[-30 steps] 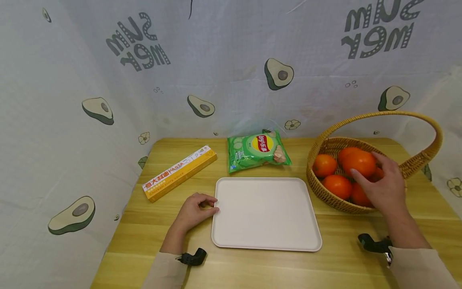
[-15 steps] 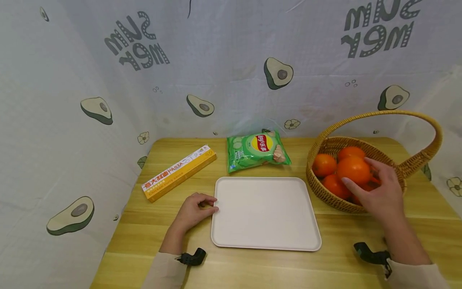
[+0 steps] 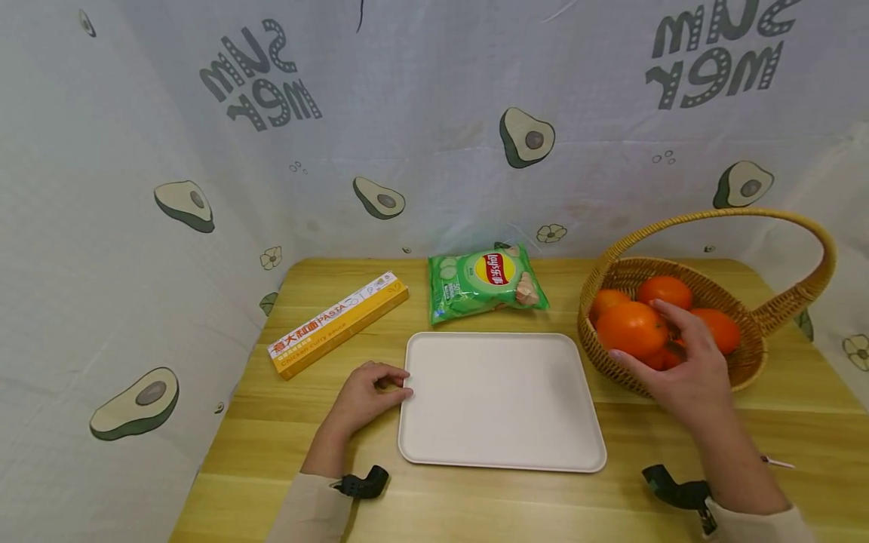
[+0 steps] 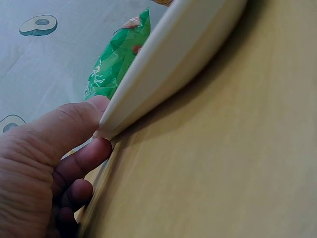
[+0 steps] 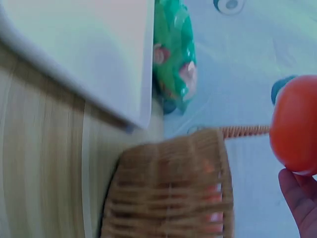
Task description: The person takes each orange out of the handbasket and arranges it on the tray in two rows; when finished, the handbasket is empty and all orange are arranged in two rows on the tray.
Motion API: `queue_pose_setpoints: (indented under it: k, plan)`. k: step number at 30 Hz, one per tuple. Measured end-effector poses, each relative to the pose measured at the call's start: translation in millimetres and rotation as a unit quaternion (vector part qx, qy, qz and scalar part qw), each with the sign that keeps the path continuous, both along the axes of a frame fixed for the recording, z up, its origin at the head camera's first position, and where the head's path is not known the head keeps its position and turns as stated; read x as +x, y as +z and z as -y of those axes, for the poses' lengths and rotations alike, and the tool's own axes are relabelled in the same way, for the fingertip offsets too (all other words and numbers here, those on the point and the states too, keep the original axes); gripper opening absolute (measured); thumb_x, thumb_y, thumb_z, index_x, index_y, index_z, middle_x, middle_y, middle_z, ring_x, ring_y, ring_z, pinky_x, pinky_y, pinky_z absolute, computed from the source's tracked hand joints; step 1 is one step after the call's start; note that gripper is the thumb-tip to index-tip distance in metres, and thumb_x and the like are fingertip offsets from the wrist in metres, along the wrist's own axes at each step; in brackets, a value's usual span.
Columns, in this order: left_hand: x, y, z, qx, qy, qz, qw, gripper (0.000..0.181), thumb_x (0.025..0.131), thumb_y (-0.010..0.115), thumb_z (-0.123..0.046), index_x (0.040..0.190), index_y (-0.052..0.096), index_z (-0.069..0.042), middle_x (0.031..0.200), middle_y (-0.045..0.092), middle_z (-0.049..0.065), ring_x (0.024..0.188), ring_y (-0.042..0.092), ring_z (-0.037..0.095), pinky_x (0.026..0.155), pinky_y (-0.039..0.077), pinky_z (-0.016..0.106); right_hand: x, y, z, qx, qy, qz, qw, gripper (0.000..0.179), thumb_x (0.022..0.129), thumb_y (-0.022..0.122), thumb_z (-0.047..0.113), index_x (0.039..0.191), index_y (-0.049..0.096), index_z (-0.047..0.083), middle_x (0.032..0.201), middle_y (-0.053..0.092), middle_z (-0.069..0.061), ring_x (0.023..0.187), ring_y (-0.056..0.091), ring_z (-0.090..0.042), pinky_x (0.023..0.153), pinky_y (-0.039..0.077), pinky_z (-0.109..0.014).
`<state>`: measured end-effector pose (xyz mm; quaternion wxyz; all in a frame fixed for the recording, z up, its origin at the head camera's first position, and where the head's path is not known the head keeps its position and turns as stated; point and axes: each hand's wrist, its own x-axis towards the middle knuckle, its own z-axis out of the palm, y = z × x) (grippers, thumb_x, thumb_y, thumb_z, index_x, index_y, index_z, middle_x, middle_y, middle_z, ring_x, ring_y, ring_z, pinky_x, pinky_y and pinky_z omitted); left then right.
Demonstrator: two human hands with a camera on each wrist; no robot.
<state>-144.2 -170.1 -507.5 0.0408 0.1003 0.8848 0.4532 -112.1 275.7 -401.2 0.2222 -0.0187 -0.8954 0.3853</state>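
In the head view my left hand (image 3: 360, 400) is at the left edge of a white rectangular tray (image 3: 502, 403). The left wrist view shows its thumb and forefinger pinching the tray's rim (image 4: 148, 79). My right hand (image 3: 695, 377) grips a shiny orange-red tomato (image 3: 630, 329) over the left part of a wicker basket (image 3: 611, 369). Seen from the right wrist, the held tomato (image 5: 296, 124) is above the basket's rim, with fingertips against its lower side. Several more tomatoes (image 3: 720, 329) lie in the basket, partly hidden by the right hand and the held tomato.
The basket's tall arched handle (image 3: 720, 216) rises over its opening. Behind the tray lies a green bag of chips (image 3: 485, 283). A yellow pasta box (image 3: 339, 324) lies slanted at the left. A patterned white cloth (image 3: 434, 151) hangs behind the wooden table (image 3: 516, 509).
My right hand has moved left across the basket with the tomato, uncovering another tomato at the right. The left hand has stayed at the tray's edge.
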Motion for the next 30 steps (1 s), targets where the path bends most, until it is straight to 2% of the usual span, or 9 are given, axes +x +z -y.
queue_pose_setpoints:
  k: [4,8,13,15,18,21,24,30]
  plan:
    - [-0.3,-1.0,-0.3,0.002,0.0,-0.001,1.0,0.022,0.082,0.086,-0.024,0.102,0.079,-0.022,0.09,0.072,-0.011,0.088,0.059,0.008,0.078,0.051,0.023,-1.2,0.9,14,0.005,0.022,-0.013,0.9997,0.092,0.069,0.095,0.012,0.149,0.05,0.02,0.139,0.056,-0.008,0.109,0.035,0.024,0.087,0.03,0.003]
    - [-0.9,-0.5,-0.7,-0.001,0.0,-0.002,1.0,0.022,0.082,0.086,-0.024,0.102,0.079,-0.022,0.089,0.072,-0.012,0.088,0.059,0.008,0.078,0.051,0.023,-4.7,-0.3,25,-0.006,0.05,-0.026,0.9984,0.094,0.068,0.094,0.006,0.15,0.049,0.017,0.139,0.055,-0.021,0.109,0.038,0.025,0.087,0.034,0.005]
    - [-0.7,-0.3,-0.2,-0.002,-0.001,-0.003,1.0,0.021,0.082,0.086,-0.025,0.102,0.079,-0.022,0.089,0.071,-0.013,0.087,0.058,0.007,0.078,0.05,0.024,-9.6,-4.4,37,-0.017,0.079,-0.035,0.9961,0.092,0.067,0.093,0.002,0.148,0.052,0.015,0.139,0.055,-0.021,0.11,0.041,0.023,0.086,0.037,0.004]
    - [-0.4,-0.3,0.1,-0.002,-0.001,-0.002,1.0,0.021,0.082,0.086,-0.025,0.101,0.079,-0.022,0.089,0.071,-0.013,0.087,0.058,0.007,0.078,0.05,0.024,-10.8,-5.0,42,-0.011,0.083,-0.032,0.996,0.09,0.067,0.094,0.004,0.146,0.053,0.014,0.139,0.056,-0.02,0.112,0.048,0.015,0.087,0.036,0.005]
    - [-0.1,-0.3,-0.2,-0.002,0.0,-0.001,1.0,0.021,0.082,0.086,-0.025,0.101,0.079,-0.023,0.088,0.07,-0.013,0.086,0.058,0.007,0.078,0.05,0.024,-12.1,-5.6,49,0.0,0.09,-0.025,0.9956,0.086,0.069,0.094,0.007,0.145,0.054,0.013,0.139,0.056,-0.019,0.115,0.058,-0.011,0.088,0.034,0.005]
    - [0.0,-0.4,-0.7,-0.001,0.002,-0.002,1.0,0.021,0.081,0.086,-0.025,0.101,0.079,-0.023,0.089,0.071,-0.012,0.087,0.058,0.008,0.078,0.05,0.024,-14.0,-6.4,57,0.002,0.103,-0.024,0.9944,0.083,0.07,0.093,0.008,0.144,0.054,0.011,0.14,0.056,-0.019,0.114,0.06,-0.037,0.09,0.033,0.005]
    - [0.0,-1.2,-0.9,-0.002,0.002,-0.007,1.0,0.021,0.082,0.086,-0.026,0.101,0.079,-0.022,0.089,0.071,-0.012,0.087,0.059,0.007,0.078,0.051,0.024,-17.2,-7.9,64,0.001,0.115,-0.03,0.9929,0.081,0.071,0.092,0.007,0.143,0.055,0.011,0.141,0.057,-0.019,0.115,0.061,-0.042,0.09,0.033,0.004]
    - [0.8,-0.7,-0.5,-0.011,0.005,-0.009,0.9999,0.021,0.081,0.087,-0.026,0.101,0.079,-0.024,0.088,0.07,-0.014,0.087,0.058,0.008,0.079,0.051,0.025,-23.7,-9.8,80,-0.025,0.133,-0.015,0.9907,0.08,0.074,0.092,0.01,0.145,0.053,0.01,0.141,0.057,-0.019,0.119,0.061,-0.041,0.092,0.034,0.003]
